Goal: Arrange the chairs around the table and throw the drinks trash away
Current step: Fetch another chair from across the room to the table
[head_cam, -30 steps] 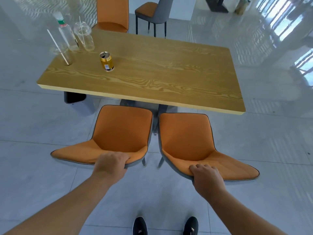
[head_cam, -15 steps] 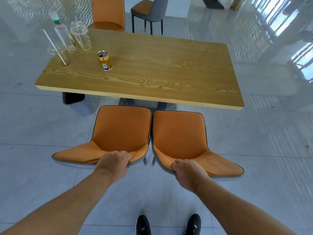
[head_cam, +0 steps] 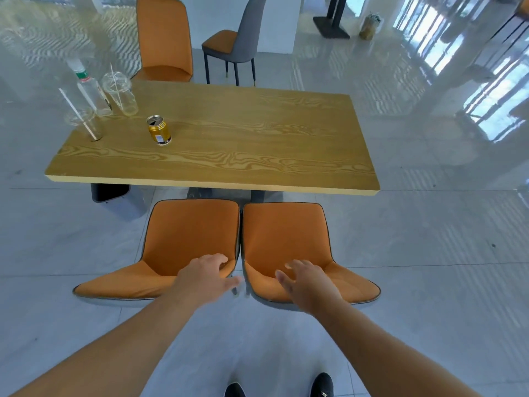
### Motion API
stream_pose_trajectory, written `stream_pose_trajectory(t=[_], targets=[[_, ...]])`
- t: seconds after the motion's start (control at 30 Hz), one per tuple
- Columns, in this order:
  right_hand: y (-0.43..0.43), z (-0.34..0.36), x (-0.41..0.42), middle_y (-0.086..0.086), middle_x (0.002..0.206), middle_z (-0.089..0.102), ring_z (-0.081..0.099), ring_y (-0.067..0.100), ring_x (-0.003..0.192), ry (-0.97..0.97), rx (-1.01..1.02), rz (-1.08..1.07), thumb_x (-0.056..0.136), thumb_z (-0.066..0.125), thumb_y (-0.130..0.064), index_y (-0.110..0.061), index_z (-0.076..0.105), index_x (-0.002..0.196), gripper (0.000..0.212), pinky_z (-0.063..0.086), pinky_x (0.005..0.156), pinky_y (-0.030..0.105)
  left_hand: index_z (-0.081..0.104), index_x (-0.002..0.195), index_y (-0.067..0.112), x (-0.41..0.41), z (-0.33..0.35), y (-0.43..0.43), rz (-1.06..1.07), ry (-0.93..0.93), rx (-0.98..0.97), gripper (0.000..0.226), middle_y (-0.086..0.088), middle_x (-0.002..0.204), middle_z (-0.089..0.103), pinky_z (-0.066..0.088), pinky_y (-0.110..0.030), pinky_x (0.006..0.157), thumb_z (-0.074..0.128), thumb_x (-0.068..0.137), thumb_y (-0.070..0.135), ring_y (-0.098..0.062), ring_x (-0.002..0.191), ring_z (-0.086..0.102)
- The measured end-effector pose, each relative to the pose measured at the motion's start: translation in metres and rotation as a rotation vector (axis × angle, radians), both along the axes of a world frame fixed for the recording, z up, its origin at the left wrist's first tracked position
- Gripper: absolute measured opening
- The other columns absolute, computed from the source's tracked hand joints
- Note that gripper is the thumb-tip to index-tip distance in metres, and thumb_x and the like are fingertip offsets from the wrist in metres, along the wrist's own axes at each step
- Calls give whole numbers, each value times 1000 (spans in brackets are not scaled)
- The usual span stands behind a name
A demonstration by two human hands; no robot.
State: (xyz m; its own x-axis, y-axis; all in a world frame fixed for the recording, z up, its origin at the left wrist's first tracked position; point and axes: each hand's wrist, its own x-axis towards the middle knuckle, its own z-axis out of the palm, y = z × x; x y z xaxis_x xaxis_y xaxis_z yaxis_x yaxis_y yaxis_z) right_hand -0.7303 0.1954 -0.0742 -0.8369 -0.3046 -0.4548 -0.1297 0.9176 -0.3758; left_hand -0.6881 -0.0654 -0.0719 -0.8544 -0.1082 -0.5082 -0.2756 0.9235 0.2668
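Note:
Two orange chairs stand side by side at the near edge of the wooden table (head_cam: pixel 257 144): the left chair (head_cam: pixel 189 233) and the right chair (head_cam: pixel 286 236), their backs nearly touching. My left hand (head_cam: pixel 206 276) hovers open over the left chair's backrest top, fingers spread. My right hand (head_cam: pixel 306 282) is open above the right chair's backrest. On the table's far left corner stand a gold can (head_cam: pixel 159 130), a clear plastic bottle (head_cam: pixel 88 87), a lidded clear cup with a straw (head_cam: pixel 120 93) and a smaller cup with a straw (head_cam: pixel 84 124).
A third orange chair (head_cam: pixel 164 38) is at the table's far side. A grey-backed chair (head_cam: pixel 232 44) stands apart behind it, beside a white wall. A dark bin (head_cam: pixel 110 193) sits under the table's left end. Glossy tiled floor extends right.
Both hands have let go of the chair backs and opened. The right chair moved left until it stands next to the left chair. The view has moved closer to the table.

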Motion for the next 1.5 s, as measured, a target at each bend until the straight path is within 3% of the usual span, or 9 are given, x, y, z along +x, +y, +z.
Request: stream_pose_trajectory(t=[0.1, 0.23, 0.4, 0.53, 0.83, 1.03, 1.27, 1.37, 1.5], targets=[[35, 42, -22, -2, 147, 53, 50, 24, 131, 206, -7, -64, 97, 43, -69, -30, 42, 149, 65, 51, 98, 42, 42, 148, 35, -34, 43, 45, -30, 122, 5, 84, 7, 153, 47, 48, -45, 100, 41, 81, 87, -22, 136, 46], [108, 115, -59, 1, 142, 57, 48, 25, 130, 420, 4, -92, 95, 47, -66, -25, 49, 146, 65, 47, 102, 43, 40, 149, 35, -89, 118, 118, -118, 262, 14, 85, 6, 154, 46, 46, -47, 101, 43, 81, 86, -23, 138, 42], [230, 197, -100, -1, 131, 62, 51, 25, 124, 603, 57, -124, 86, 36, -78, -26, 56, 138, 76, 45, 98, 41, 34, 153, 32, -156, 206, 238, -258, 394, 27, 87, 2, 157, 42, 45, -46, 105, 50, 83, 81, -26, 139, 42], [341, 238, -132, -3, 130, 62, 51, 24, 124, 695, 87, -140, 82, 38, -79, -30, 57, 136, 76, 42, 99, 39, 34, 154, 30, -200, 250, 352, -326, 485, 14, 86, 1, 158, 41, 41, -44, 109, 55, 84, 76, -24, 142, 38], [551, 280, -207, -3, 138, 58, 46, 25, 131, 743, 90, -239, 81, 41, -81, -30, 54, 141, 80, 42, 104, 43, 35, 150, 29, -277, 289, 542, -357, 528, 13, 78, 3, 156, 38, 41, -41, 108, 59, 85, 65, -23, 139, 38], [604, 290, -287, 1, 140, 57, 47, 27, 130, 768, 46, -260, 85, 48, -72, -26, 50, 144, 74, 44, 103, 43, 35, 150, 30, -361, 302, 605, -378, 587, -36, 79, 1, 157, 36, 39, -44, 109, 59, 85, 67, -26, 139, 36], [652, 301, -433, -1, 148, 51, 40, 25, 139, 877, 88, -258, 85, 39, -83, -31, 40, 150, 83, 37, 111, 45, 40, 147, 28, -524, 295, 667, -411, 808, -87, 83, -1, 155, 41, 26, -52, 117, 51, 81, 76, -27, 142, 32], [681, 311, -503, 0, 146, 53, 54, 27, 129, 774, 58, -320, 86, 38, -83, -32, 37, 152, 83, 47, 101, 43, 35, 150, 29, -603, 295, 696, -395, 790, 32, 84, 2, 154, 41, 40, -45, 108, 50, 83, 77, -26, 135, 43], [727, 343, -591, -4, 133, 62, 55, 22, 123, 744, 187, -303, 87, 41, -81, -30, 54, 139, 74, 48, 98, 38, 31, 152, 30, -704, 318, 731, -420, 744, 109, 83, 3, 152, 42, 47, -37, 97, 52, 85, 74, -25, 126, 53]])
